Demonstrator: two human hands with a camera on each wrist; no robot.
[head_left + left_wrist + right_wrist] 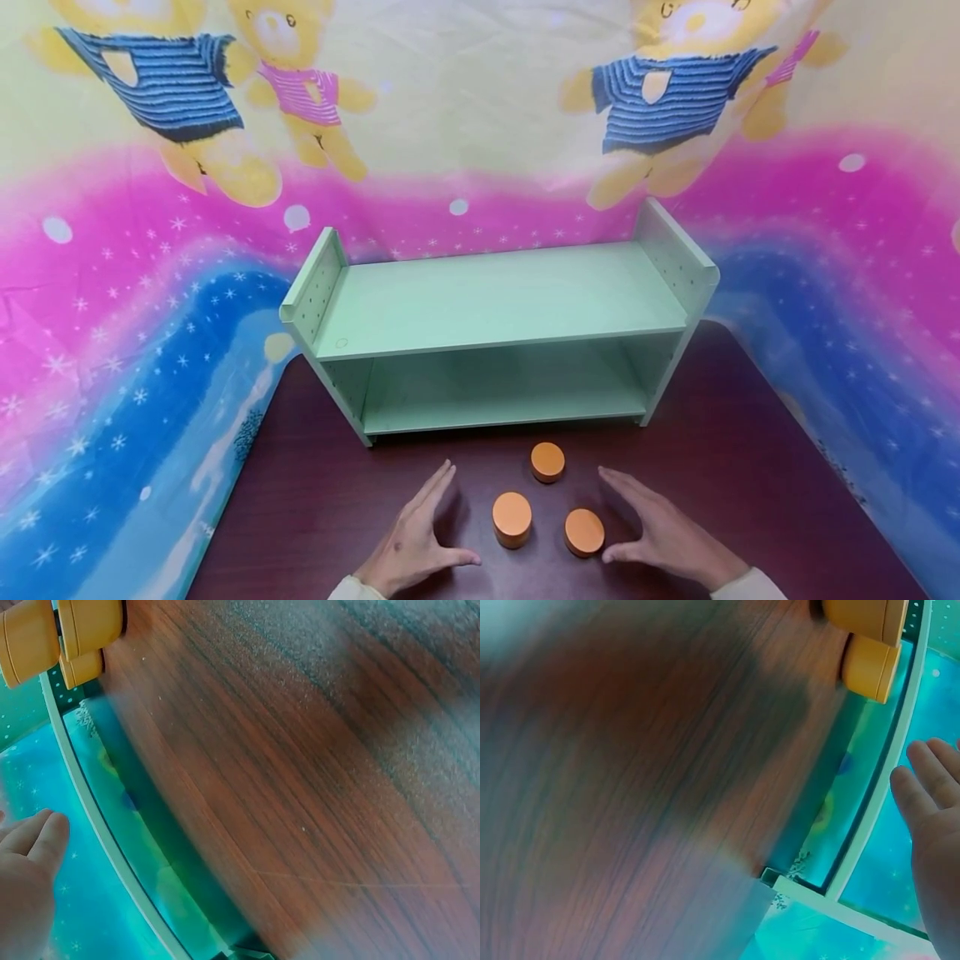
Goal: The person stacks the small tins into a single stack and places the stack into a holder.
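Note:
Three round orange containers with flat lids stand on the dark table between my hands. The left container [512,518] looks tallest, another container [547,462] stands farther back, and the right container [583,532] is nearest my right hand. My left hand [416,537] is held left of the group, fingers straight and thumb apart, touching none of them. On the other side my right hand [667,533] mirrors it, its thumb tip close beside the right container. In the left wrist view, orange containers [90,630] show at the top left corner; fingers appear at the left edge.
A pale green two-tier shelf [495,300] with raised side panels stands behind the containers. The dark wood-grain table [750,467] lies under everything. A curtain [465,183] printed with bears and snowflakes hangs around the back and sides.

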